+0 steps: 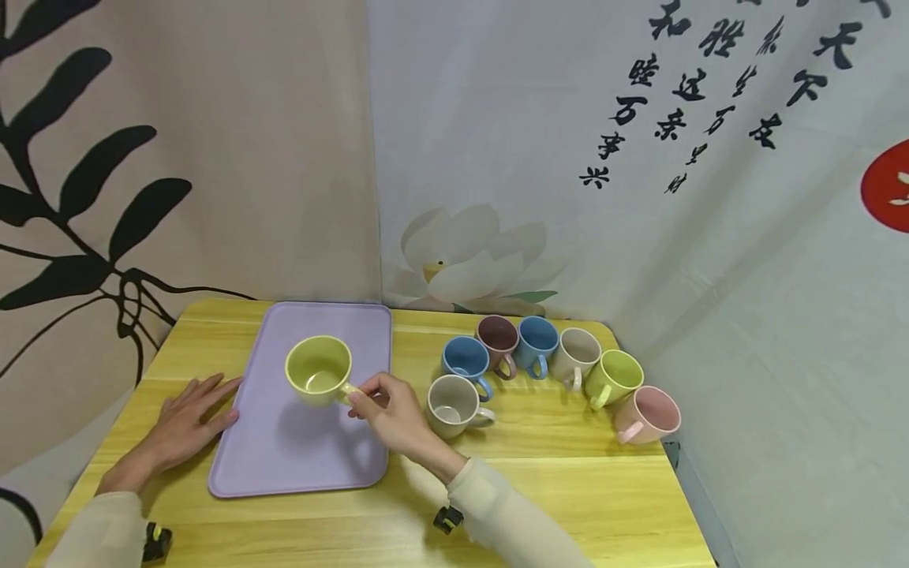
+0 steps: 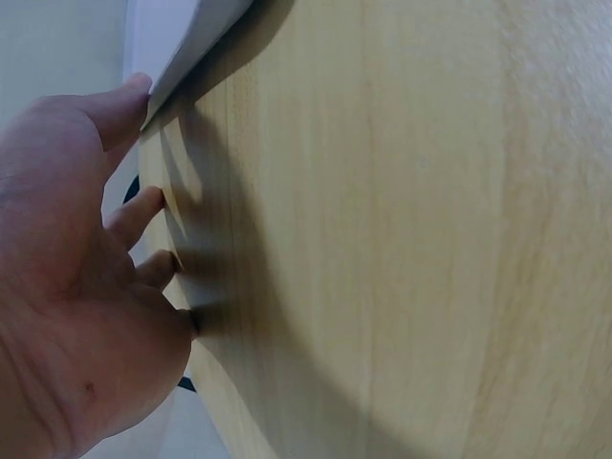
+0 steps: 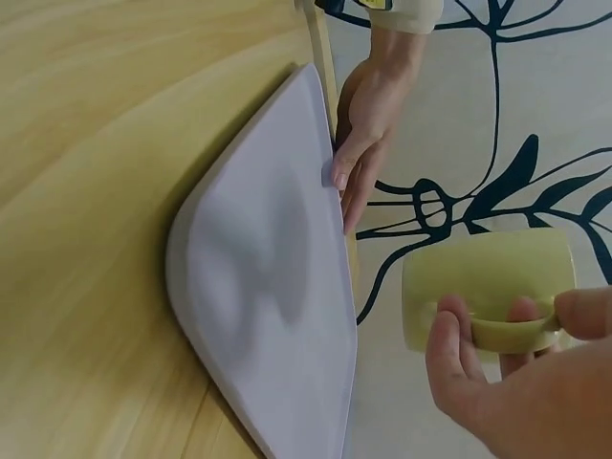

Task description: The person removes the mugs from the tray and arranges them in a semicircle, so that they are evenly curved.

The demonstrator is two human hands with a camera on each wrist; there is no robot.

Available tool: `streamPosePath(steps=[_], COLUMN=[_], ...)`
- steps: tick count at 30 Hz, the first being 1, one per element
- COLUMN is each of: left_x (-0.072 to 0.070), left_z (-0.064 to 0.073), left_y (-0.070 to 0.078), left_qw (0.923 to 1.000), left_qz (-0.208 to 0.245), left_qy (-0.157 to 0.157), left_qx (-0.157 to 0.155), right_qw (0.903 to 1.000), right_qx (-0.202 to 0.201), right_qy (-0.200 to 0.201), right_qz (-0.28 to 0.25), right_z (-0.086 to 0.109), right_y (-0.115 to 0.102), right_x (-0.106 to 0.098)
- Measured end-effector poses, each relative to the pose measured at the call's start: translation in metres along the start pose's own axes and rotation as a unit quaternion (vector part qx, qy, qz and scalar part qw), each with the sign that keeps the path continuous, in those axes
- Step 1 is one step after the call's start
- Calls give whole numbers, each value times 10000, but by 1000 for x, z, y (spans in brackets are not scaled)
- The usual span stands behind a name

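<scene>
My right hand pinches the handle of a yellow-green mug, holding it upright above the purple tray. In the right wrist view the mug is seen from its handle side, raised off the tray, which carries only shadows. My left hand lies at the tray's left edge with fingers extended. In the left wrist view, the thumb of that hand touches the tray's rim while the other fingertips rest on the wood.
Right of the tray, two grey-white mugs, two blue mugs, a brown-purple mug, a second yellow-green mug and a pink mug stand on the wooden table. A printed curtain hangs behind.
</scene>
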State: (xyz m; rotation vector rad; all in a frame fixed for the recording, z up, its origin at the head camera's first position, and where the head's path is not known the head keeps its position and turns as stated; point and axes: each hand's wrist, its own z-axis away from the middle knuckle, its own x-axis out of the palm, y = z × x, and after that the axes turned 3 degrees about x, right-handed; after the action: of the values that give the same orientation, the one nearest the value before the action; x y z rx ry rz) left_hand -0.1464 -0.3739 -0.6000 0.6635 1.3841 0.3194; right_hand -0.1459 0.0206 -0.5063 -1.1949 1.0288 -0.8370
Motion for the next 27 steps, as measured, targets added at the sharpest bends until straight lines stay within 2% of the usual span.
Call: streamPosePath(steps=[6,19,27], left_x=[0,-2,0], left_z=[0,0,0], left_y=[1,2,-1], left_qw=[10000,9999,10000], left_qz=[2,-86,-2], left_qy=[39,48,22], left_qx=[75,80,92], right_qw=[9994,9945,9892], right_qx=[-78,0,-158], right_qy=[-251,-1044,-1445], right_qz=[209,71,178], right_z=[16,47,62], right_y=[2,10,12], right_x=[-15,-50,-74])
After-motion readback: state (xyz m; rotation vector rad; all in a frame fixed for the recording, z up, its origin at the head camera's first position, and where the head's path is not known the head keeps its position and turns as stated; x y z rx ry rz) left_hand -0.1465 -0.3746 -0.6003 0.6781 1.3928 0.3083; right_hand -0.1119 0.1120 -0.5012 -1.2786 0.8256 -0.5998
